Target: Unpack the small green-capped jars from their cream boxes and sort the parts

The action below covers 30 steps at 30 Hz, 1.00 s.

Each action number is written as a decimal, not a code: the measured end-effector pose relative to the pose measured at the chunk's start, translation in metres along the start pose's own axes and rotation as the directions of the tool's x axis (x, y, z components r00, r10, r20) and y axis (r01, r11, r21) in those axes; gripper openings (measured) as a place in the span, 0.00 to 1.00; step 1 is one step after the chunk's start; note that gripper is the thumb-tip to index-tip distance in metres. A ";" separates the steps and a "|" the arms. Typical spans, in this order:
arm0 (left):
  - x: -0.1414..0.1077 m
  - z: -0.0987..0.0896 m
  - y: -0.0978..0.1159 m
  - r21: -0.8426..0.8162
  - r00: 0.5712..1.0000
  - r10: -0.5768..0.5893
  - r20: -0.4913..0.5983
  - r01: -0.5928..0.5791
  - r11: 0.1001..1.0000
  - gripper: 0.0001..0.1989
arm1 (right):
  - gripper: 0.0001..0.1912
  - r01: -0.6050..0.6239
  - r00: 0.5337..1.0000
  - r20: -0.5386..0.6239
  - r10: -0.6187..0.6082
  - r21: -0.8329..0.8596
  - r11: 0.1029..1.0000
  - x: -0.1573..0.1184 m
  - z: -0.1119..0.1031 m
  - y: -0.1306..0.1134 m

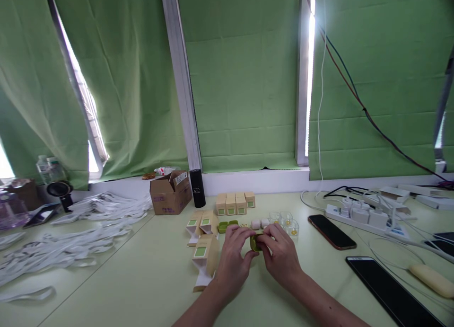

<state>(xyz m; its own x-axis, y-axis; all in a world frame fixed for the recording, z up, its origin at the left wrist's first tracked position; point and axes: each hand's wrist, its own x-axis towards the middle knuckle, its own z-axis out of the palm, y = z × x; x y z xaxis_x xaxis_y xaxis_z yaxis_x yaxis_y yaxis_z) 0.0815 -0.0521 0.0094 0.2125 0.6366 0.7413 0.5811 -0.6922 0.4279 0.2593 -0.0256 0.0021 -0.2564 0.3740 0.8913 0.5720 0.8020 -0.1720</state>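
covering the windows, green curtains overhang a pale table.

1. The head camera looked from the wearer's own viewpoint, above the near side of the worktop, facing forward and somewhat down.
2. Its view ran level enough for the green curtains to fill the upper half of the frame, with the worktop spreading across the lower half.
3. The left hand and right hand were near the lens, their forearms entering at the bottom edge; they met at the green case, right of centre in the lower half.
4. The curtains stood farther off, behind the worktop.
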 end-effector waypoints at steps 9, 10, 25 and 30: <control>0.001 -0.001 0.003 0.002 0.999 -0.024 -0.028 0.024 1.000 0.25 | 0.13 0.056 0.998 -0.034 -0.057 -0.022 0.998 0.005 -0.003 -0.006; 0.001 0.000 0.002 0.003 0.999 -0.023 -0.032 0.023 1.000 0.25 | 0.13 0.061 0.997 -0.043 -0.062 -0.022 0.998 0.005 -0.003 -0.007; 0.001 0.002 0.002 0.002 0.994 -0.053 -0.093 0.053 0.999 0.24 | 0.12 0.142 0.986 -0.080 -0.147 -0.068 0.988 0.007 -0.006 -0.011; 0.002 0.002 0.003 -0.002 0.993 -0.074 -0.093 0.074 0.997 0.24 | 0.12 0.163 0.983 -0.071 -0.170 -0.092 0.982 0.006 -0.007 -0.010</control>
<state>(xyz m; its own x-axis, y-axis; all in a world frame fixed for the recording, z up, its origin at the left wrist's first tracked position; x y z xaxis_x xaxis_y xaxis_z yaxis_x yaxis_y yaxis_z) 0.0854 -0.0522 0.0112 0.0953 0.6515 0.7526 0.5938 -0.6440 0.4823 0.2576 -0.0348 0.0123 -0.2941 0.1983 0.9350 0.5919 0.8059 0.0153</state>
